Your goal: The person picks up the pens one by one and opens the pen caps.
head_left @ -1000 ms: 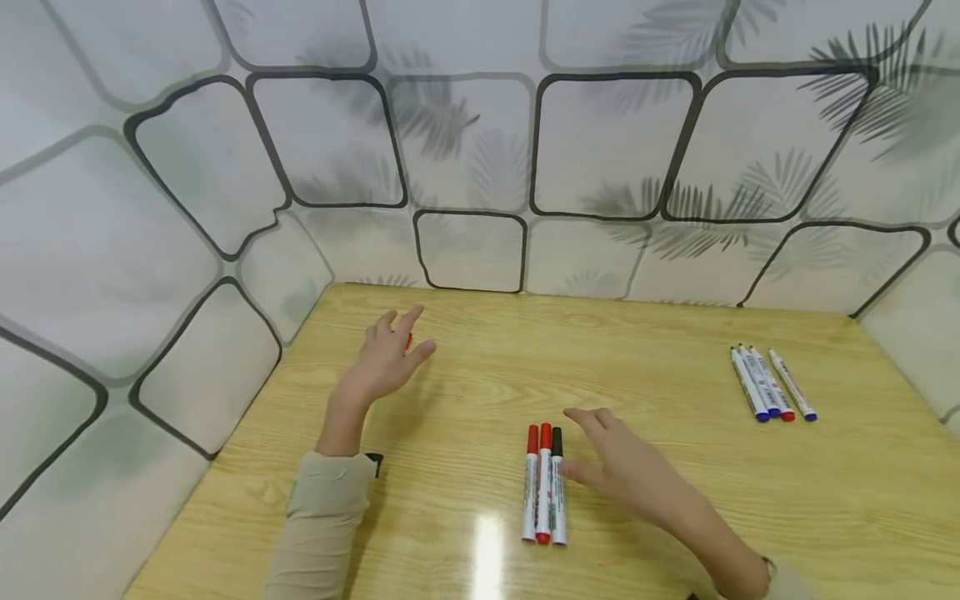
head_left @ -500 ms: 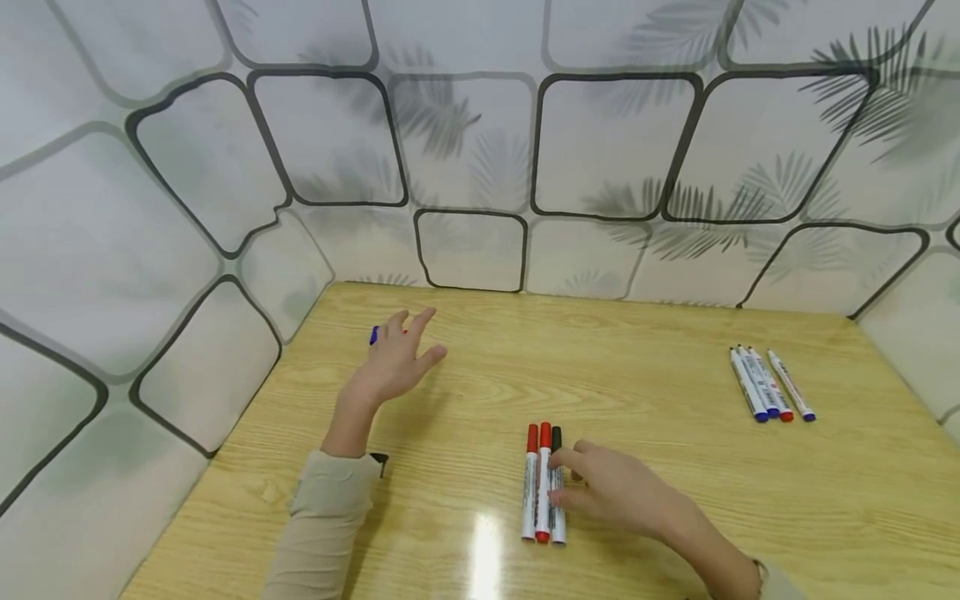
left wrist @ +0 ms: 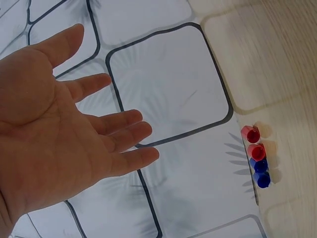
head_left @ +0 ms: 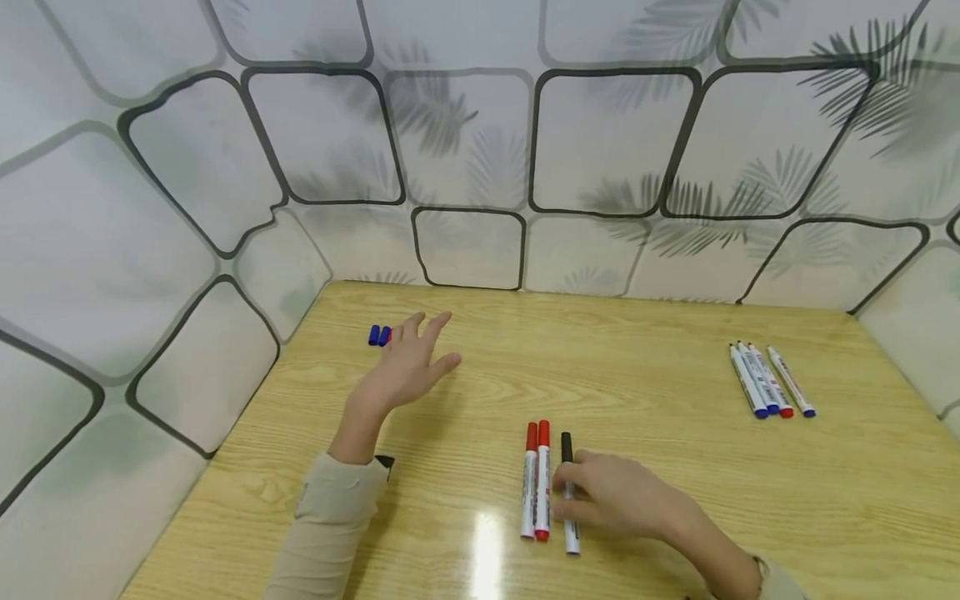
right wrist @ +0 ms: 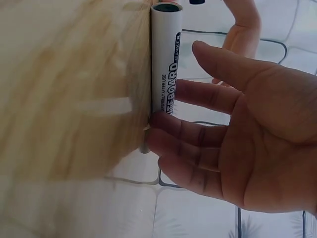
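Note:
My right hand (head_left: pixel 626 496) has its fingers curled over the barrel of a black-capped whiteboard marker (head_left: pixel 572 533) lying on the table; in the right wrist view its thumb stands apart from the white barrel (right wrist: pixel 166 54). Just left of it, two red-capped markers (head_left: pixel 542 483) lie side by side. My left hand (head_left: pixel 401 371) hovers with fingers spread and nothing in them. Beyond its fingers, two blue caps (head_left: pixel 374 335) and part of a red cap (head_left: pixel 390 335) show; the left wrist view shows two red caps (left wrist: pixel 256 151) and two blue caps (left wrist: pixel 261 179) standing in a row.
Several uncapped markers (head_left: pixel 753 383) with blue and red ends lie together at the right of the wooden table (head_left: pixel 637 358), one slightly apart. A patterned cloth wall (head_left: pixel 472 142) encloses the back and sides.
My right hand has come down onto the black-capped marker and drawn it to the right, apart from the red-capped pair. My left hand has drifted right, uncovering the blue caps.

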`<state>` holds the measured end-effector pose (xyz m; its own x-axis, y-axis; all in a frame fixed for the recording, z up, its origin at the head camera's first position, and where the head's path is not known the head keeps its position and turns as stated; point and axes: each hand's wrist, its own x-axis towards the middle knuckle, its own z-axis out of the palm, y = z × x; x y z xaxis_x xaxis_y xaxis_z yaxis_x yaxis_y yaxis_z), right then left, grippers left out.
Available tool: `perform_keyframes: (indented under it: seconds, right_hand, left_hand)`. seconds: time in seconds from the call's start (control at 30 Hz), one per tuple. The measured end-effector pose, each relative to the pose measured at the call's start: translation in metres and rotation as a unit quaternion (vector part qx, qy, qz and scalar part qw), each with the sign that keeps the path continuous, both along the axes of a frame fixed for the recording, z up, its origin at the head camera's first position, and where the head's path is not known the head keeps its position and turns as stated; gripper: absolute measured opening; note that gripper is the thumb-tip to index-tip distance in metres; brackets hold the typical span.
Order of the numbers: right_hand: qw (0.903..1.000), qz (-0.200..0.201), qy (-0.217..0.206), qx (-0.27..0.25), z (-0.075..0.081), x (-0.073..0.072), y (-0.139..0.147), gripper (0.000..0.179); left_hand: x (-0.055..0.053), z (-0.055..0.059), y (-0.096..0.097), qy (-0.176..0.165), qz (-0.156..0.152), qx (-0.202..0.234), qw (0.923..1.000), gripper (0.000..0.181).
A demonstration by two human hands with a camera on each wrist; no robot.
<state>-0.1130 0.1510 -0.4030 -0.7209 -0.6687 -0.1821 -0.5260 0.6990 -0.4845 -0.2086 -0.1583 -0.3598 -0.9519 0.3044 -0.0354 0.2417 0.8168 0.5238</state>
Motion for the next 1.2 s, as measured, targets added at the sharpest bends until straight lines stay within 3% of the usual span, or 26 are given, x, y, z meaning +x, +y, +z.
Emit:
perform_keyframes:
  seconds: [0.27, 0.47, 0.83, 1.2]
  right_hand:
    - [0.9961, -0.065, -0.012, 0.058, 0.003, 0.001, -0.001, 0.019]
    - [0.9902, -0.120, 0.000, 0.071, 0.002, 0.000, -0.002, 0.020]
    - [0.9904, -0.132, 0.038, 0.015, 0.002, -0.004, 0.006, 0.026]
    - [0.9846, -0.132, 0.099, -0.058, 0.015, -0.009, 0.015, 0.033]
  left_hand:
    - [0.002, 0.002, 0.001, 0.002, -0.006, -0.008, 1.0000, 0.068]
    - [0.003, 0.003, 0.002, 0.001, -0.010, -0.006, 0.9999, 0.068]
    - [0.004, 0.002, 0.002, 0.008, -0.017, -0.008, 0.9998, 0.068]
    - [0.010, 0.009, 0.008, 0.026, -0.038, -0.016, 0.9988, 0.068]
